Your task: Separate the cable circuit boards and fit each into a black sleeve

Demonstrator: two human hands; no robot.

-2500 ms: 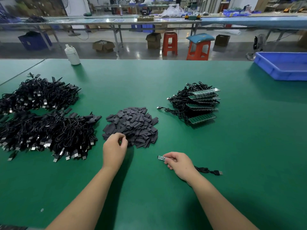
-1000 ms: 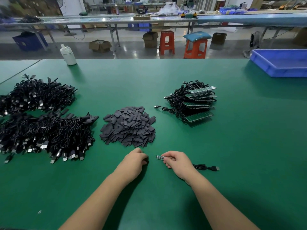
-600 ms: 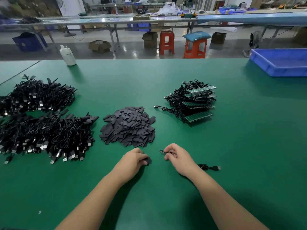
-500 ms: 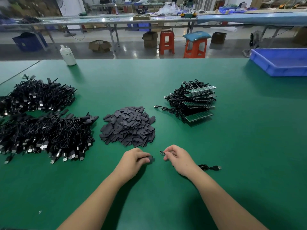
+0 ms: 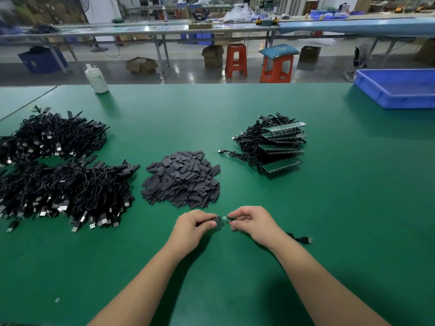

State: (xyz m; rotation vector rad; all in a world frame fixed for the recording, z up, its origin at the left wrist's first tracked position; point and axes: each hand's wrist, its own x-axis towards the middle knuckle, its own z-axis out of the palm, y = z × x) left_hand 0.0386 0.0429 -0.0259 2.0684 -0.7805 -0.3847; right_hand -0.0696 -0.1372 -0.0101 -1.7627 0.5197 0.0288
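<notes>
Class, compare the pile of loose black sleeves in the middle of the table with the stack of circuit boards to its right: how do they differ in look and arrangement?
The pile of black sleeves is matt dark grey-black; the stack of circuit boards shows green strips. The sleeves lie jumbled in a low heap; the boards are layered roughly parallel. The boards have black cables attached, whereas the sleeves are loose pieces. Both rest on the green table.

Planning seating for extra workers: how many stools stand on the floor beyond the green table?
2. A plain red stool stands beyond the table's far edge; an orange stool with a blue cushion stands just right of it. Others may be hidden behind the benches.
</notes>
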